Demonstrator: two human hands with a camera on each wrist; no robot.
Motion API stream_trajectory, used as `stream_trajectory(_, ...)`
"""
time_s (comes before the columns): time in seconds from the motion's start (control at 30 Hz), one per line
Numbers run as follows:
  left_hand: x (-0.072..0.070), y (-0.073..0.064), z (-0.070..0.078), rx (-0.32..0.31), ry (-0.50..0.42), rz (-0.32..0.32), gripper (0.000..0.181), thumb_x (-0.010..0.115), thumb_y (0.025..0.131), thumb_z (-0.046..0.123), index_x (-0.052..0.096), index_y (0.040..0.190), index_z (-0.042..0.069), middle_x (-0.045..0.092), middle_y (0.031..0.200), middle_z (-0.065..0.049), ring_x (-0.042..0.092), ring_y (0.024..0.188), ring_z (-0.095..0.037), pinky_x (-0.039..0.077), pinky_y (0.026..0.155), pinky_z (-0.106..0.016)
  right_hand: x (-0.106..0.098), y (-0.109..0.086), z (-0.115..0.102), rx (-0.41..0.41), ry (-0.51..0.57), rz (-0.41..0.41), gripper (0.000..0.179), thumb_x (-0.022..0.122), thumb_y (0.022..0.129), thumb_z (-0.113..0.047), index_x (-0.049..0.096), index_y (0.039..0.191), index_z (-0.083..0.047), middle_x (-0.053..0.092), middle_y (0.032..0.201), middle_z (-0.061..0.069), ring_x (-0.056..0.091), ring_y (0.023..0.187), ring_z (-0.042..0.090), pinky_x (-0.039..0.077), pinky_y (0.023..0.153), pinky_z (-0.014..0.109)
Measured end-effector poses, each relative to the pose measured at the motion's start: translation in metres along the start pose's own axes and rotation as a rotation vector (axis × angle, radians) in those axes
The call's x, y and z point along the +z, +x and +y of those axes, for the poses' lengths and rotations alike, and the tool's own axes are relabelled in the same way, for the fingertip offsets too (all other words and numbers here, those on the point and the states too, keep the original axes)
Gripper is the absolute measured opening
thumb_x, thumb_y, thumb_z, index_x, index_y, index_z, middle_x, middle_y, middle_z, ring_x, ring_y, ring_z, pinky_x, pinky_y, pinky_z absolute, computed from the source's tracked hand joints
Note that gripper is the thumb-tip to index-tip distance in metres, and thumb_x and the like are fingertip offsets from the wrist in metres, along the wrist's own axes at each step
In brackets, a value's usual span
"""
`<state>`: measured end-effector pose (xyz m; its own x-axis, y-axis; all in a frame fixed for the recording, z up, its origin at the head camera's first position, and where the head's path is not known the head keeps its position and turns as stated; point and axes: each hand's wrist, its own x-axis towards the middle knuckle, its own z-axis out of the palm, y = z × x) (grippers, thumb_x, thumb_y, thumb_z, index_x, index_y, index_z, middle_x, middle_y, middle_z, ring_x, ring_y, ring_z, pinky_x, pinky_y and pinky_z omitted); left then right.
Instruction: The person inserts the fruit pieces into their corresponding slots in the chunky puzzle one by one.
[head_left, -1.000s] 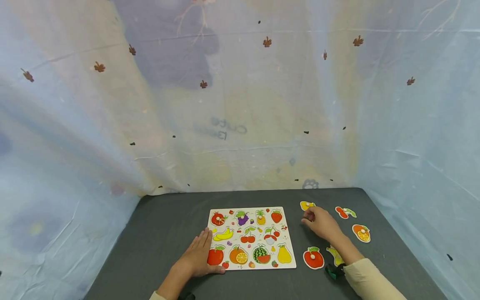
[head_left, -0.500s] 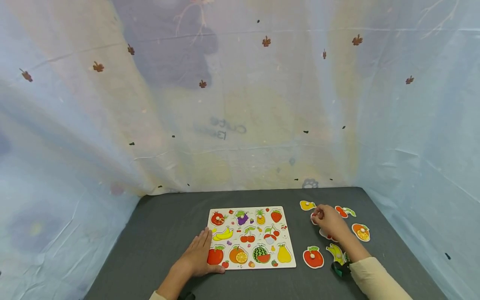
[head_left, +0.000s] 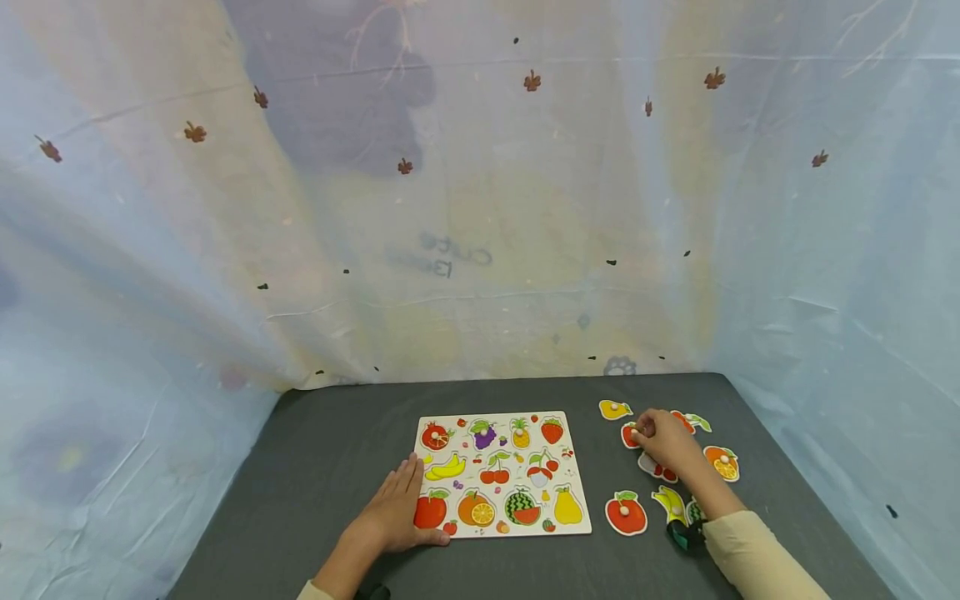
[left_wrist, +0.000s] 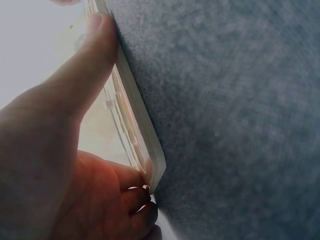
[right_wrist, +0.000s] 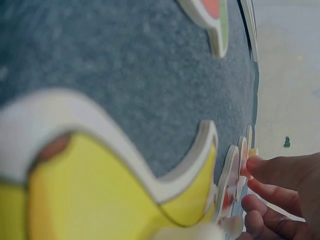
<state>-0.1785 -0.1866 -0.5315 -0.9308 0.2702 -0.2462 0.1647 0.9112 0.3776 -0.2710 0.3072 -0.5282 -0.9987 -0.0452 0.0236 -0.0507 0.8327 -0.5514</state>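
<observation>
My left hand (head_left: 390, 508) rests on the lower left corner of a fruit puzzle board (head_left: 588, 504). Its thumb (left_wrist: 100, 55) lies along the near edge and its fingers reach up the left side. Near the board's right side, my right hand (head_left: 667, 442) has curled fingers, and its thumb and forefinger pinch at a red fruit puzzle piece (head_left: 627, 434), partly covered in the head view. The right wrist view shows the thumb (right_wrist: 270, 170) over that piece. A red cherry-like piece (head_left: 651, 468) lies under the hand, partly hidden by it.
Around the right hand lie a pear piece (head_left: 615, 409), a cherry piece (head_left: 699, 422), an orange piece (head_left: 722, 463), an apple piece (head_left: 626, 512) and a banana piece (head_left: 670, 502). A watermelon piece (head_left: 693, 510) is partly hidden by the wrist. A curtain (head_left: 480, 333) hangs behind the dark table (head_left: 337, 450).
My right hand has moved right and slightly up, uncovering part of the red fruit piece and the cherry-like piece beneath. My left hand stays on the board.
</observation>
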Motion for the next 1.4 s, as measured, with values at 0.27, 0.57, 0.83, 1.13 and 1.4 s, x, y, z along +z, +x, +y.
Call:
stream_trajectory(0.27, 0.000, 0.000, -0.001, -0.001, 0.004, -0.001, 0.136, 0.090, 0.076, 0.066, 0.022, 0.167, -0.008, 0.019, 0.176, -0.026, 0.019, 0.162, -0.044, 0.017, 0.133, -0.058, 0.001, 0.002, 0.002, -0.008, -0.007, -0.004, 0.015, 0.076, 0.100, -0.014, 0.069, 0.100, -0.001, 0.062, 0.089, 0.008, 0.057, 0.073, 0.020, 0.050, 0.065, 0.038)
stream_trajectory(0.57, 0.000, -0.002, 0.000, 0.007, 0.003, 0.004, 0.138, 0.090, 0.074, 0.069, 0.022, 0.166, -0.008, 0.019, 0.175, -0.027, 0.019, 0.162, -0.045, 0.016, 0.133, -0.058, 0.002, 0.003, 0.002, -0.016, -0.031, 0.000, 0.016, 0.076, 0.100, -0.015, 0.067, 0.099, -0.002, 0.062, 0.091, 0.008, 0.057, 0.075, 0.021, 0.050, 0.067, 0.041)
stream_trajectory(0.83, -0.002, -0.002, 0.002, -0.007, 0.028, 0.005, 0.134, 0.091, 0.076, 0.065, 0.023, 0.166, -0.007, 0.020, 0.175, -0.026, 0.021, 0.162, -0.044, 0.018, 0.132, -0.058, 0.002, 0.003, 0.000, -0.001, -0.042, -0.004, 0.016, 0.076, 0.100, -0.016, 0.066, 0.098, -0.003, 0.062, 0.090, 0.008, 0.057, 0.074, 0.021, 0.049, 0.066, 0.040)
stream_trajectory(1.13, 0.005, 0.003, -0.005, 0.011, 0.018, 0.014, 0.137, 0.089, 0.074, 0.070, 0.023, 0.167, -0.007, 0.019, 0.176, -0.025, 0.020, 0.162, -0.044, 0.018, 0.132, -0.060, 0.007, 0.006, -0.001, -0.015, -0.023, -0.025, 0.015, 0.077, 0.099, -0.016, 0.067, 0.097, -0.005, 0.061, 0.086, 0.006, 0.056, 0.071, 0.020, 0.048, 0.063, 0.037)
stream_trajectory(1.4, 0.001, -0.001, -0.001, 0.010, -0.011, 0.001, 0.138, 0.090, 0.074, 0.068, 0.021, 0.166, -0.008, 0.018, 0.175, -0.028, 0.019, 0.161, -0.047, 0.015, 0.133, -0.060, 0.014, 0.010, -0.016, -0.079, -0.036, 0.005, 0.016, 0.080, 0.097, -0.015, 0.066, 0.091, -0.008, 0.058, 0.080, 0.003, 0.053, 0.070, 0.019, 0.044, 0.064, 0.035)
